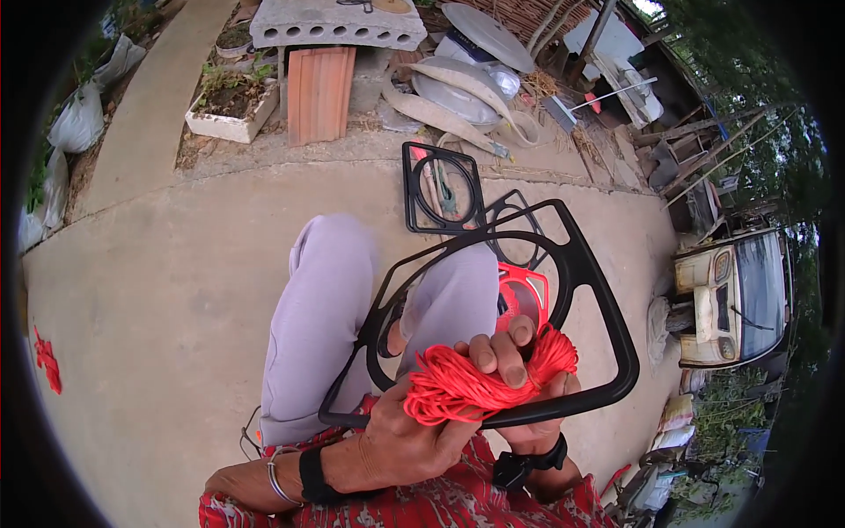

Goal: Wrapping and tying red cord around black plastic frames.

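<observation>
A bundle of thin red cord (471,387), folded into a hank, is in both hands above my lap. My left hand (409,436) is closed at its left end, thumb along the near side. From the right, my right hand (510,356) curls its fingers over the top of the cord. A black plastic frame (607,317), square with a round ring inside, lies tilted across my legs. Its near bar runs just beneath the cord, close to both hands. Whether the hands also grip the frame is hidden.
Two similar black frames (407,189) lie on the concrete beyond my knees. A red reel-like object (535,286) is partly covered by the frame. Left on the ground is a red piece (47,361). Farther off are a concrete slab (339,31), a planter (220,128), a hose (422,114) and a vehicle cab (735,299).
</observation>
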`<state>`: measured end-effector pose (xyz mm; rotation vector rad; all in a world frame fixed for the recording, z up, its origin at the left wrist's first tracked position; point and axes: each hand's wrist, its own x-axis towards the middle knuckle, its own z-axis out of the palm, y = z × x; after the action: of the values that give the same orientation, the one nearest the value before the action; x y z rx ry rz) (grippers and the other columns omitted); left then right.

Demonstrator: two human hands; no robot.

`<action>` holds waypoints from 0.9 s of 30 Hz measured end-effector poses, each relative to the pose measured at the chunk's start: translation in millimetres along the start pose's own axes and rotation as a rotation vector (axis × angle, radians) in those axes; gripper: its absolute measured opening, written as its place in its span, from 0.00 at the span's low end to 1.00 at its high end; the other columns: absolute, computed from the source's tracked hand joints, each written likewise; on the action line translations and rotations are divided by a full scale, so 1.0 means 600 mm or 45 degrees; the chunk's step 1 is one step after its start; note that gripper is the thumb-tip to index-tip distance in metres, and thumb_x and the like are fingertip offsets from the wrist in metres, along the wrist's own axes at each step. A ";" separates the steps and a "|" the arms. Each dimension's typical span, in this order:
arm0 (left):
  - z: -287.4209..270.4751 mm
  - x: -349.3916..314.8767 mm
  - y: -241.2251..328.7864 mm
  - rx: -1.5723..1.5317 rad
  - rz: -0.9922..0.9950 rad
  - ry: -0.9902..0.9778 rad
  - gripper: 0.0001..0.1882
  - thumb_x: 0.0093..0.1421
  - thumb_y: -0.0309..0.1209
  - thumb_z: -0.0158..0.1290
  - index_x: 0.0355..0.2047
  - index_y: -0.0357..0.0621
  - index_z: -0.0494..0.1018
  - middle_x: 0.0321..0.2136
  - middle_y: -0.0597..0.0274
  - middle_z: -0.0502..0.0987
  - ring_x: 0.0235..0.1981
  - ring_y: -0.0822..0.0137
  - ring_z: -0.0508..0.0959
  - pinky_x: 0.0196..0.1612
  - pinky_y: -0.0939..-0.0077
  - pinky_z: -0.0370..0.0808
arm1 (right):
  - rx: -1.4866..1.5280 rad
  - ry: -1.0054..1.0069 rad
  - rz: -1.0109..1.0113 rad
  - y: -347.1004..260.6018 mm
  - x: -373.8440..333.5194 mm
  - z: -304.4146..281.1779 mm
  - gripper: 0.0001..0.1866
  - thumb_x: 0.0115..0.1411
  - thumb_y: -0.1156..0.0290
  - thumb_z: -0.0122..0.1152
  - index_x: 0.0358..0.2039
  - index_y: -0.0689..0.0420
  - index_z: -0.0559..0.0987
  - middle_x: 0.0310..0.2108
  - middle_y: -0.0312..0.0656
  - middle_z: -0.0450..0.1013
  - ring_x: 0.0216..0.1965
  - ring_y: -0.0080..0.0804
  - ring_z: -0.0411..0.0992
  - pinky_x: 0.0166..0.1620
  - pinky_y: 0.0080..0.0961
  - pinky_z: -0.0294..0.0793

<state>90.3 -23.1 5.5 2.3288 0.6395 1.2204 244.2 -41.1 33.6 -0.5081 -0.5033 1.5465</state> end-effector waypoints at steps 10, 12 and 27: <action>0.013 0.001 0.006 -0.131 0.014 0.122 0.17 0.42 0.19 0.53 0.36 0.25 0.74 0.36 0.47 0.77 0.37 0.51 0.80 0.37 0.61 0.80 | -0.156 0.216 -0.007 -0.019 -0.018 0.015 0.41 0.44 0.67 0.61 0.62 0.58 0.62 0.29 0.36 0.66 0.42 0.35 0.67 0.64 0.42 0.58; 0.008 -0.002 0.007 -0.022 0.073 0.049 0.18 0.42 0.19 0.53 0.37 0.26 0.74 0.36 0.47 0.77 0.37 0.51 0.80 0.37 0.61 0.80 | -0.152 0.268 0.052 -0.027 -0.022 0.016 0.44 0.45 0.65 0.61 0.64 0.59 0.58 0.33 0.38 0.67 0.45 0.37 0.66 0.64 0.42 0.57; 0.006 0.015 -0.001 -0.023 -0.016 0.017 0.17 0.48 0.25 0.56 0.38 0.27 0.72 0.30 0.44 0.77 0.29 0.56 0.76 0.33 0.67 0.77 | -0.318 0.593 -0.260 -0.053 -0.107 0.008 0.34 0.62 0.54 0.52 0.64 0.58 0.60 0.61 0.49 0.61 0.65 0.43 0.54 0.65 0.50 0.53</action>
<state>98.0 -17.8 8.9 2.3000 0.6443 1.2320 268.9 -104.3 57.2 -0.9516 -0.3729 1.1265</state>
